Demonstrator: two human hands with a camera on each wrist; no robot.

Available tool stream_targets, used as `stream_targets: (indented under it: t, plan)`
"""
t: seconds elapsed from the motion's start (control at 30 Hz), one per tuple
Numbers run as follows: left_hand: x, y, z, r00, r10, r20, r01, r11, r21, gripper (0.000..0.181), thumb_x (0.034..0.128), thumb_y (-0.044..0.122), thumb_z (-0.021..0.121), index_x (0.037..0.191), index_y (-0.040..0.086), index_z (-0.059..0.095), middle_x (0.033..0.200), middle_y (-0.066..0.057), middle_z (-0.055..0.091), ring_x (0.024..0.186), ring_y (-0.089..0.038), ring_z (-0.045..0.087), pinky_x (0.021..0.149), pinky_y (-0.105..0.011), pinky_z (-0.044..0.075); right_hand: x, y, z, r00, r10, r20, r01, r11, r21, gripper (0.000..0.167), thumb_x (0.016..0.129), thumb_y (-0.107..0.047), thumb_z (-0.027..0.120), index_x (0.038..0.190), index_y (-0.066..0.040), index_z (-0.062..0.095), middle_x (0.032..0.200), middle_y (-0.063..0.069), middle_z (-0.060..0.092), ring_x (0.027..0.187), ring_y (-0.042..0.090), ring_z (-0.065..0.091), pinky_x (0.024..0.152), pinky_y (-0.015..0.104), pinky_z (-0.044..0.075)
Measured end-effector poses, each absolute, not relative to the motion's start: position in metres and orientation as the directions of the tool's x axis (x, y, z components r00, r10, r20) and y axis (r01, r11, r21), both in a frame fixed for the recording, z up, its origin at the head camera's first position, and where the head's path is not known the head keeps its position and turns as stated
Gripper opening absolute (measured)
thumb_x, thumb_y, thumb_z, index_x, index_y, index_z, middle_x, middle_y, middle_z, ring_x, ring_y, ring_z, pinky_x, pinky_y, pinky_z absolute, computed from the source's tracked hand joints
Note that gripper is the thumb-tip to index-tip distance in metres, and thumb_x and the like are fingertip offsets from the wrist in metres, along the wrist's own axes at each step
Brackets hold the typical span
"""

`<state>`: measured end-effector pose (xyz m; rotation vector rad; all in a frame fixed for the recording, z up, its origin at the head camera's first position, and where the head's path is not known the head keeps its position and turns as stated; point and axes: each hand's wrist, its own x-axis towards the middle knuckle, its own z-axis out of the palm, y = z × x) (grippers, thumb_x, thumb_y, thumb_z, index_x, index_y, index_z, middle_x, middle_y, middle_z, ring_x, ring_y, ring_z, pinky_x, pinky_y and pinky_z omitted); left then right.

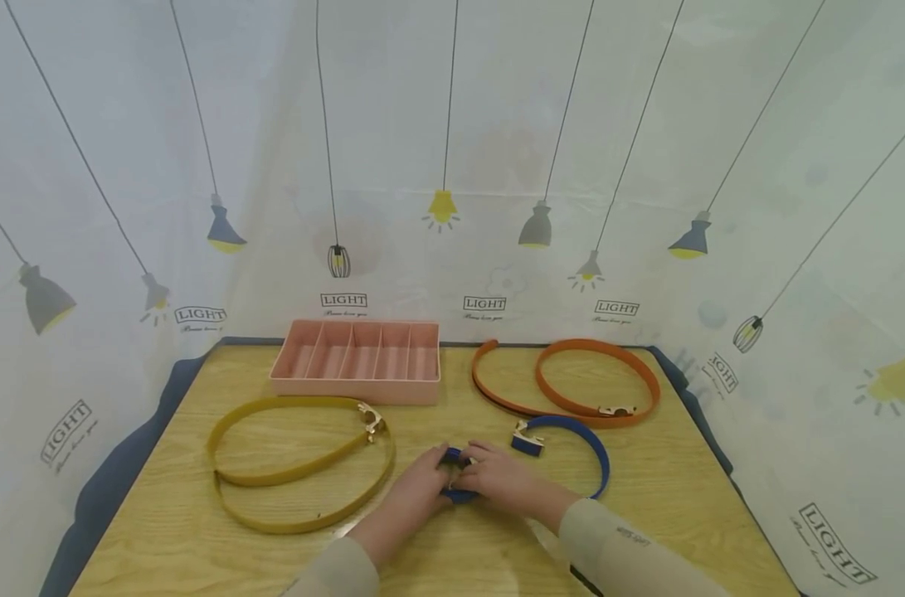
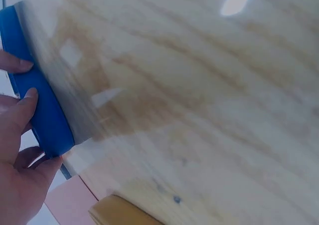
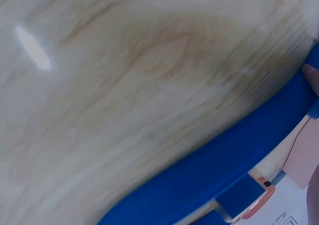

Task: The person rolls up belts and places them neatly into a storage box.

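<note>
Watching remotely, I see the left hand [image 1: 418, 484] and right hand [image 1: 501, 479] both pinching a small curled stretch of the flat blue belt with a gold-coloured buckle [image 1: 605, 464], on the light wood-grain table [image 1: 161, 531], near the coiled orange belt [image 1: 653, 388]

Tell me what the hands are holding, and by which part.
A blue belt: the left hand and the right hand hold its curled-up section, away from the buckle, which lies unheld on the table.
</note>
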<state>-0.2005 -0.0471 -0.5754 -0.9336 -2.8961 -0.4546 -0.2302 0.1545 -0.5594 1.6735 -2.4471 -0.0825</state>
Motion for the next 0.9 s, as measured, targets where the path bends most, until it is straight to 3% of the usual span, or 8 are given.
stream_targets:
  t: [0.17,0.4,0.6,0.8,0.9]
  plan:
    - [-0.203,-0.049,-0.57,-0.807,0.587,0.065,0.58,0.765,0.28,0.016,0.0784,0.026,0.08,0.082,0.012,0.072,0.14,-0.021,0.049,0.129,-0.038,0.044,0.103,-0.045,0.041,-0.232,0.166,-0.553,-0.324,-0.946,0.018,-0.935,0.323,0.149,0.037,0.092,-0.026,0.069,0.128,-0.02,0.065,0.132,-0.006,0.059,0.132,0.025,0.044,0.113,0.046,0.026]
    - [-0.204,-0.055,-0.568,-0.775,0.632,0.004,0.596,0.729,0.336,0.016,0.0767,0.026,0.079,0.078,0.013,0.07,0.143,-0.017,0.048,0.132,-0.036,0.043,0.103,-0.044,0.041,-0.235,0.174,-0.553,-0.298,-0.953,-0.06,-0.935,0.279,0.22,0.043,0.094,-0.022,0.065,0.136,-0.024,0.058,0.146,-0.006,0.047,0.14,0.026,0.033,0.115,0.046,0.021]
    - [-0.204,-0.057,-0.569,-0.745,0.667,0.014,0.626,0.692,0.361,0.015,0.0757,0.024,0.081,0.075,0.016,0.069,0.143,-0.016,0.049,0.132,-0.035,0.044,0.102,-0.042,0.042,-0.238,0.171,-0.55,-0.266,-0.964,-0.023,-0.925,0.249,0.287,0.037,0.089,-0.017,0.068,0.125,-0.03,0.067,0.135,-0.011,0.056,0.135,0.025,0.04,0.113,0.046,0.025]
    - [-0.202,-0.059,-0.564,-0.73,0.684,0.0,0.637,0.679,0.364,0.015,0.0753,0.023,0.082,0.082,0.011,0.075,0.143,-0.015,0.048,0.133,-0.034,0.043,0.104,-0.04,0.04,-0.238,0.163,-0.551,-0.218,-0.973,0.071,-0.937,0.229,0.263,0.031,0.084,-0.009,0.071,0.109,-0.027,0.075,0.111,-0.014,0.068,0.116,0.019,0.054,0.107,0.045,0.035]
    - [-0.202,-0.061,-0.565,-0.721,0.693,0.007,0.649,0.671,0.36,0.018,0.0765,0.023,0.082,0.084,0.009,0.075,0.144,-0.014,0.048,0.133,-0.033,0.043,0.104,-0.04,0.04,-0.235,0.159,-0.551,-0.231,-0.968,0.1,-0.937,0.249,0.247,0.031,0.081,-0.008,0.072,0.105,-0.027,0.077,0.105,-0.015,0.069,0.108,0.016,0.056,0.106,0.043,0.037]
